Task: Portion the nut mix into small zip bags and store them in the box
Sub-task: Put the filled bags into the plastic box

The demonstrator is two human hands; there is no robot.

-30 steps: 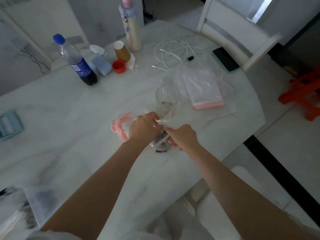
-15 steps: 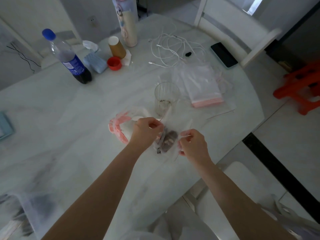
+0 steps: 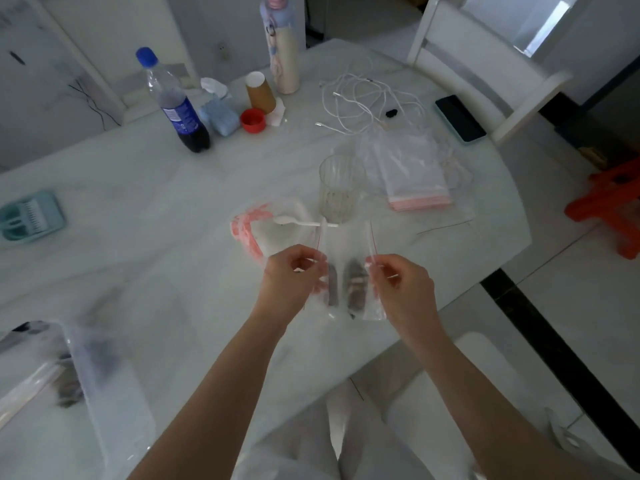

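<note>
A small clear zip bag (image 3: pixel 349 271) with a red seal line hangs between my hands above the table's near edge, dark nut mix in its lower part. My left hand (image 3: pixel 294 275) pinches its left top edge and my right hand (image 3: pixel 398 282) pinches its right top edge, stretching the bag open. A white plastic spoon (image 3: pixel 298 221) lies just behind, on a crumpled pink-edged bag (image 3: pixel 249 230). A clear glass (image 3: pixel 341 188) stands beyond it. A stack of unused zip bags (image 3: pixel 412 174) lies to the right. At the lower left, a large clear container (image 3: pixel 86 368) with dark contents is blurred.
The white marble table (image 3: pixel 138 209) carries a cola bottle (image 3: pixel 176 105), a brown paper cup (image 3: pixel 259 93), a red cap (image 3: pixel 252 120), a tall pastel bottle (image 3: pixel 282 46), white cables (image 3: pixel 360 102), a phone (image 3: pixel 459 117) and a teal tray (image 3: pixel 31 216). A white chair (image 3: pixel 485 64) and an orange stool (image 3: pixel 613 206) stand to the right.
My hands have moved apart, spreading the small bag wide and upright. The nut mix now hangs in plain sight between them.
</note>
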